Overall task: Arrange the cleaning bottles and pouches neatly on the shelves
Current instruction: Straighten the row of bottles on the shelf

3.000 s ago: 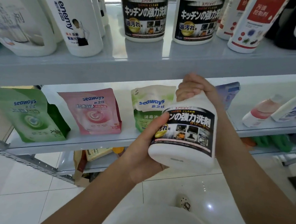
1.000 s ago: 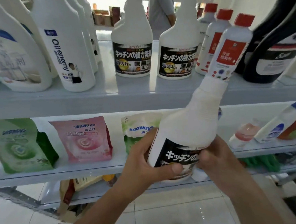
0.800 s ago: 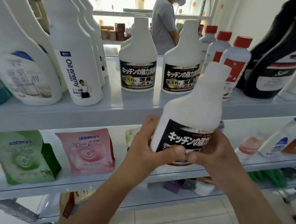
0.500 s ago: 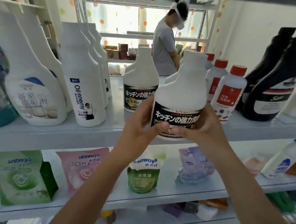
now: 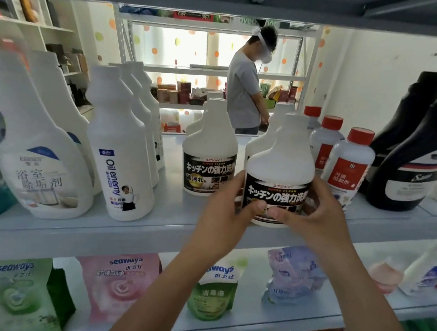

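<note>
the upper shelf [image 5: 78, 238] carries rows of bottles. at its left end stands a broad white bathroom-cleaner bottle [image 5: 44, 168], beside it a tall oil enemy bottle [image 5: 119, 158]; black bottles [image 5: 405, 173] stand toward the right end. at the front edge, right of the middle, the black-labelled white bottle [image 5: 280, 167] is upright, a twin bottle [image 5: 209, 149] to its left and red-capped bottles [image 5: 352, 164] to its right; i cannot tell whether its base rests on the shelf. along the lower shelf [image 5: 253, 320] stand a green pouch [image 5: 14, 298], a pink pouch [image 5: 118, 285] and a lilac pouch [image 5: 292, 274]. the left hand [image 5: 225, 207] curls round the bottle's left side, thumb across the label; the right hand [image 5: 322, 214] clamps the right side likewise.
</note>
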`<state>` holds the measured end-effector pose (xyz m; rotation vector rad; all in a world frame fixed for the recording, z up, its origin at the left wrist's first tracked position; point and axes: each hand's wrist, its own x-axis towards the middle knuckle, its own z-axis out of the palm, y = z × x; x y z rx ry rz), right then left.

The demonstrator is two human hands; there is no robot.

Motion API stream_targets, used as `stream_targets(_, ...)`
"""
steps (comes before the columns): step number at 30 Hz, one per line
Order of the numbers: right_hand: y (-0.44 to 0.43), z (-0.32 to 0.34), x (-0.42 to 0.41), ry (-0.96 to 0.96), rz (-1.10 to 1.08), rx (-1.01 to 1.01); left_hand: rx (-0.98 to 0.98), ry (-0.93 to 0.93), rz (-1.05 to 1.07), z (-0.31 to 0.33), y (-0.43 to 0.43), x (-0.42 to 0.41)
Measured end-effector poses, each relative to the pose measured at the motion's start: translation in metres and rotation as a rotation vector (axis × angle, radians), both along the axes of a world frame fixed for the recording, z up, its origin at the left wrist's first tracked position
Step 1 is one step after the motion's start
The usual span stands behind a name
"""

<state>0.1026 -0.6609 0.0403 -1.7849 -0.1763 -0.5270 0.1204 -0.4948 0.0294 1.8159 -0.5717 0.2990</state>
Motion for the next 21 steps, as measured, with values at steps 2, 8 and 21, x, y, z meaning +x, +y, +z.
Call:
stream_targets(2, -0.004, -0.003, 0.004, 0.008, 0.013, 0.026, 0.002, -0.007, 0.015, 0.001, -0.007, 0.003)
stream_targets(8, -0.006, 0.003, 0.015, 0.076, 0.094, 0.046, 0.016, -0.112, 0.260, -0.002, -0.009, 0.004)
stream_targets(21, -0.008, 0.009, 0.051, 0.189, 0.124, 0.073, -0.076, 0.162, 0.365, 0.037, 0.050, 0.054)
